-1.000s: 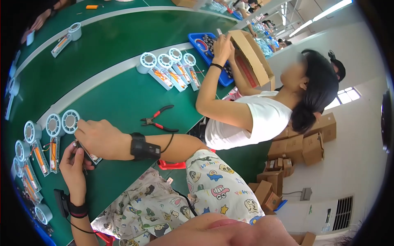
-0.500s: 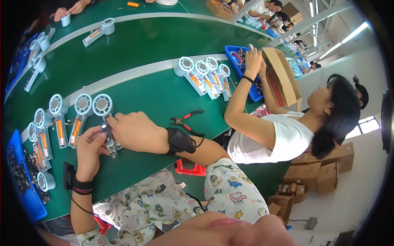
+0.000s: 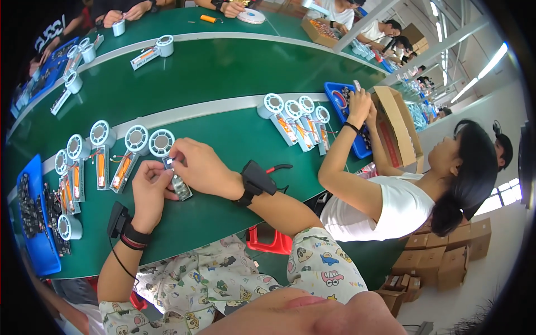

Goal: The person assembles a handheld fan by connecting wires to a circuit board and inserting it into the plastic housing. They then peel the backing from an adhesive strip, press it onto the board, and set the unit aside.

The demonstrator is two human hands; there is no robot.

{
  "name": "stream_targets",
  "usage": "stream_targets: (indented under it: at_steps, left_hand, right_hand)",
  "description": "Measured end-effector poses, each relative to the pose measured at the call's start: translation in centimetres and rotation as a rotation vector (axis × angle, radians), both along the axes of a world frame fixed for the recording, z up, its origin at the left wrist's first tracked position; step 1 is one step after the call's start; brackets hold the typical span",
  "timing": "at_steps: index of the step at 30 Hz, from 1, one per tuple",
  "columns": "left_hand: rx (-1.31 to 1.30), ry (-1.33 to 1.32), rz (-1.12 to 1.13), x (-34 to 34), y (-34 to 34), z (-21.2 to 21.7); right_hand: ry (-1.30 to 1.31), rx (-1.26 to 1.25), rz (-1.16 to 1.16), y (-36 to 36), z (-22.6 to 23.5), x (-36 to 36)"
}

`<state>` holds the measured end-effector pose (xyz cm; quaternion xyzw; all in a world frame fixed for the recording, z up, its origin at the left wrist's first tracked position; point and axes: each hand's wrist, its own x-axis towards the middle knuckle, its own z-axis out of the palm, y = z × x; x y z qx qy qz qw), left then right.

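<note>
A light-blue handheld fan (image 3: 162, 143) lies on the green bench in front of me, its round head pointing away. Its open handle (image 3: 181, 188) looks grey and silvery inside; small details there are too blurred to tell. My left hand (image 3: 148, 191) is closed at the handle's left edge, fingertips bunched against it. Over the neck of the fan bends my right hand (image 3: 200, 167), thumb and forefinger pinched near a dark part. Several more fans with orange cells in open handles stand close by on the left, among them one fan (image 3: 137, 139) beside mine.
At the left edge sits a blue tray (image 3: 42, 223) of dark small parts, with a loose fan head (image 3: 70, 227) near it. Red-handled pliers (image 3: 277, 168) lie partly behind my right wrist. On the right a co-worker (image 3: 363, 190) works beside a blue tray (image 3: 365, 149) and a cardboard box (image 3: 397, 125).
The whole view has shifted, so the bench sits lower and farther right. My left thumb has come off the top of the handle, and those fingers now bunch at its side.
</note>
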<state>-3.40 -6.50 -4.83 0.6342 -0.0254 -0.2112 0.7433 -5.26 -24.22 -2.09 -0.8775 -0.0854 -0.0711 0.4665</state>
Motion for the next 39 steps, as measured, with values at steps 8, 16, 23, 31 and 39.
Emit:
stream_targets:
  at_steps: [8,16,23,31,39]
  left_hand:
    - [0.190,-0.110,-0.247,-0.2,0.6,2.5]
    - [0.444,-0.420,-0.404,1.7,1.8,1.8]
    - [0.538,-1.076,-0.108,1.8,2.1,0.7]
    - [0.677,-1.253,-0.131,1.2,3.2,0.2]
    - [1.051,-1.407,0.241,3.8,4.6,1.3]
  right_hand:
    - [0.107,-0.002,0.048,-0.9,-0.2,0.4]
    - [0.409,0.109,0.041,-1.0,1.2,1.0]
    - [0.356,-0.153,0.195,-0.8,3.5,0.0]
    - [0.345,-0.460,-0.014,1.5,2.9,1.7]
    - [0.238,-0.516,-0.250,-8.3,3.1,15.5]
